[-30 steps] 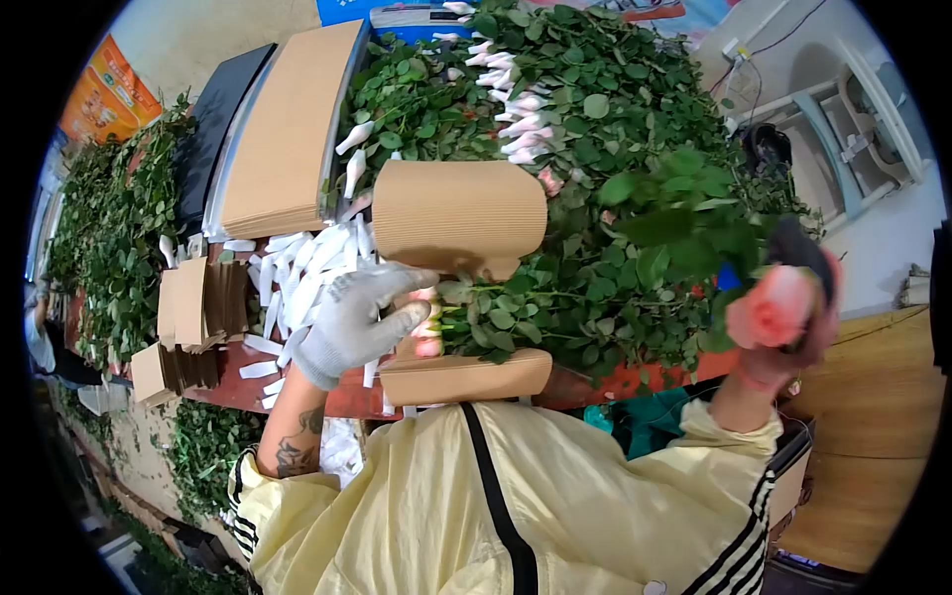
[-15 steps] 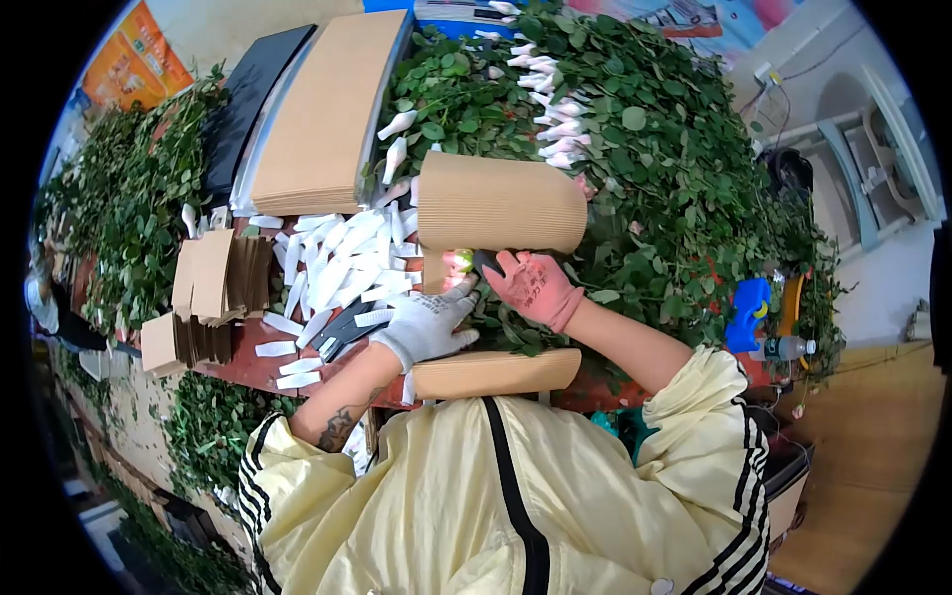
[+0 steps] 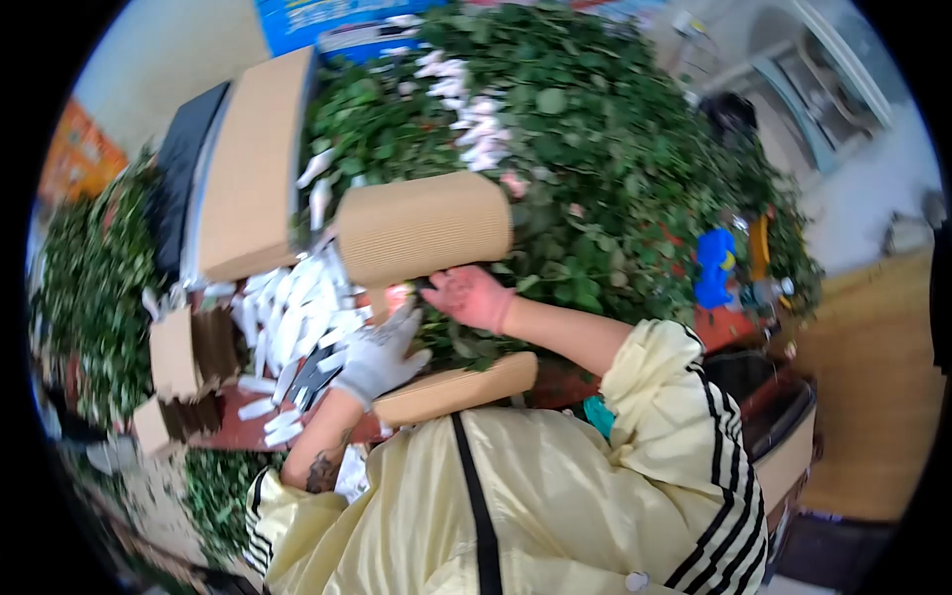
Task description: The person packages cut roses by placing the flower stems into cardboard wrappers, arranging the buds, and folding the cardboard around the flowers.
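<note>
A sheet of corrugated brown cardboard (image 3: 426, 228) is curved up over the work spot, and a second cardboard piece (image 3: 458, 389) lies near my body. Between them shows a pink rose head (image 3: 399, 296), partly hidden. My left hand (image 3: 379, 359), in a white glove, has its fingers stretched forward to the rose and its thumb apart. My right hand (image 3: 471, 297), in a pink glove, is closed just below the curved sheet, with a small dark object (image 3: 420, 285) at its fingertips. Blur hides what kind it is. Green rose leaves (image 3: 466, 344) lie between the hands.
White paper-like strips (image 3: 296, 302) are heaped to the left, beside stacked small cardboard pieces (image 3: 178, 352). A tall stack of cardboard sheets (image 3: 253, 164) stands behind. Leafy stems (image 3: 605, 149) cover the back and right, with white-wrapped buds (image 3: 481, 129) and a blue tool (image 3: 714, 268).
The view has turned and shifted, so the table's things sit further left. Both hands stay by the rose; the right hand's fingers are slightly further from the left hand. The picture is more blurred.
</note>
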`<state>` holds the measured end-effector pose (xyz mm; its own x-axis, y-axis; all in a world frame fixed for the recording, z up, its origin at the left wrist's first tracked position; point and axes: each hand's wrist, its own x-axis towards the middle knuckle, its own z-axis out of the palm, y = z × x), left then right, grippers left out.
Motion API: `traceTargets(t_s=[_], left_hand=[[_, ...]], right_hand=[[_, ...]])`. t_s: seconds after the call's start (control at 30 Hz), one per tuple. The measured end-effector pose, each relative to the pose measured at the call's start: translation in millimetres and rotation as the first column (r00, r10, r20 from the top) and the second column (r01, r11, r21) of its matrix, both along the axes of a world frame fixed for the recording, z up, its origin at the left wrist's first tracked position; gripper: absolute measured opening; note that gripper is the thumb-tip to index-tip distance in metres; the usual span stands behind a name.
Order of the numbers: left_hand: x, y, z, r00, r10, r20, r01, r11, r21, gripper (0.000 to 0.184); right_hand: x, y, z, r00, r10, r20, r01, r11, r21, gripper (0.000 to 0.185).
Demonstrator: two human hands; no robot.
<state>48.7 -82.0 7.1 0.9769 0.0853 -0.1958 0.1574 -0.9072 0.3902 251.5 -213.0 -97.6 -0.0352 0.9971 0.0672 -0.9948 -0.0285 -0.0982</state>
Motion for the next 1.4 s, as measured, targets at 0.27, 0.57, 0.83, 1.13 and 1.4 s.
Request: traceTargets(t_s=[0.27, 0.57, 0.83, 1.13, 1.4], left_hand=[[0.2, 3.8, 2.8, 1.000, 0.004, -0.015, -0.004, 1.000, -0.014, 0.063], [3.4, 6.1, -1.9, 1.000, -0.014, -0.007, 0.014, 1.000, 0.006, 0.062], [3.3, 7.4, -1.1, 1.000, 0.000, -0.027, 0.000, 1.000, -0.021, 0.061], [-0.5, 11.0, -5.8, 0.998, 0.005, 0.055, -0.002, 0.998, -0.071, 0.056], [-14.5, 28.1, -12.4, 0.970, -0.054, 0.237, 0.119, 0.955, -0.271, 0.043]], right_hand=[[2.7, -55.3, 160.1, -0.939, 0.212, 0.269, 0.288, 0.914, 0.286, 0.029], [30.8, -82.2, 130.2, -0.916, 0.392, -0.087, 0.401, 0.901, -0.167, 0.024], [37.5, -79.8, 111.6, -0.917, 0.397, -0.033, 0.398, 0.914, -0.083, 0.029], [58.5, -77.0, 80.5, -0.897, 0.433, -0.091, 0.432, 0.901, 0.032, 0.012], [-11.4, -57.2, 187.1, -0.919, 0.391, 0.058, 0.387, 0.861, 0.329, 0.033]])
